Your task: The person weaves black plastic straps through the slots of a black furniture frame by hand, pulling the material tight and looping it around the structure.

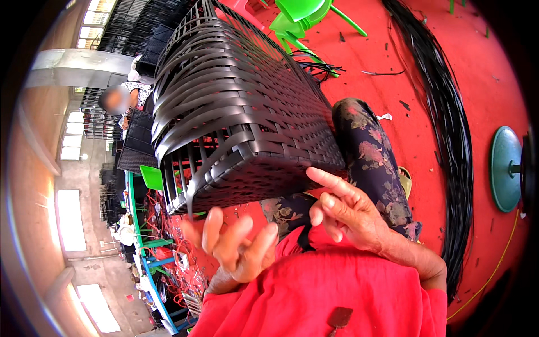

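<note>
A large box-shaped piece of black woven plastic wicker (pixel 247 112) stands tilted in front of me, its near side closely woven. On its left side, flat black strips (pixel 193 101) curve around with gaps between them, and a loose strip end hangs at the lower left corner. My left hand (pixel 236 247) is below that corner, palm up, fingers spread and slightly blurred, holding nothing visible. Close to the lower right edge of the wicker is my right hand (pixel 351 213). Its index finger stretches toward the weave, the others are half bent, and nothing shows between them.
A long bundle of black strips (pixel 443 112) lies on the red floor (pixel 494 73) at the right, near a round green stand base (pixel 505 168). Green plastic chairs (pixel 303 14) stand at the far side. At the left, a person (pixel 123 101) is beside more dark wicker pieces.
</note>
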The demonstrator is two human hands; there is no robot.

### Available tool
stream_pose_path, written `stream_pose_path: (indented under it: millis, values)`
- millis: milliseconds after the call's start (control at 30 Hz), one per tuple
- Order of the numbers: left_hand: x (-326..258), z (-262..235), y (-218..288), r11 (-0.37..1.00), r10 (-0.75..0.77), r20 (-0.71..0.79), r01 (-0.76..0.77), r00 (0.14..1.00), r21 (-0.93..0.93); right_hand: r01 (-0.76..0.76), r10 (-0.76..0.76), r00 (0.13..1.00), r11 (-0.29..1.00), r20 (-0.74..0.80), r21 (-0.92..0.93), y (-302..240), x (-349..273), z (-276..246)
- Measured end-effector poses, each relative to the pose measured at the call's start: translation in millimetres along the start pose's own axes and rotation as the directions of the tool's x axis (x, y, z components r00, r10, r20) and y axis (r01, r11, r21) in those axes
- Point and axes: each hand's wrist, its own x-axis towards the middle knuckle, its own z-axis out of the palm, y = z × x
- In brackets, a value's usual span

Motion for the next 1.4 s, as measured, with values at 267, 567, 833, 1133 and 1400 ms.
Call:
stream_pose_path:
  millis: [267,567,833,1133,1400]
  values:
    - [-14,34,23,0.176,-0.41,0.54,0.645,0.735,-0.744,-0.035,0.038,0.988,0.999,0.15,-0.024,9,-1,-4]
    - [-23,46,26,-0.791,-0.135,0.857,0.466,0.498,-0.396,0.002,-0.001,0.984,1.0,0.179,-0.009,15,6,-12]
    - [-27,55,36,-0.845,-0.11,0.836,0.393,0.537,-0.364,-0.046,0.047,0.982,0.999,0.183,-0.014,12,9,-17]
    - [-17,49,33,-0.198,-0.501,0.682,0.696,0.533,-0.69,-0.031,0.054,0.98,0.992,0.189,-0.121,1,10,-34]
    - [32,27,27,0.995,-0.079,0.115,0.085,0.99,-0.043,0.427,-0.553,0.829,0.539,0.077,-0.726,-36,33,-41]
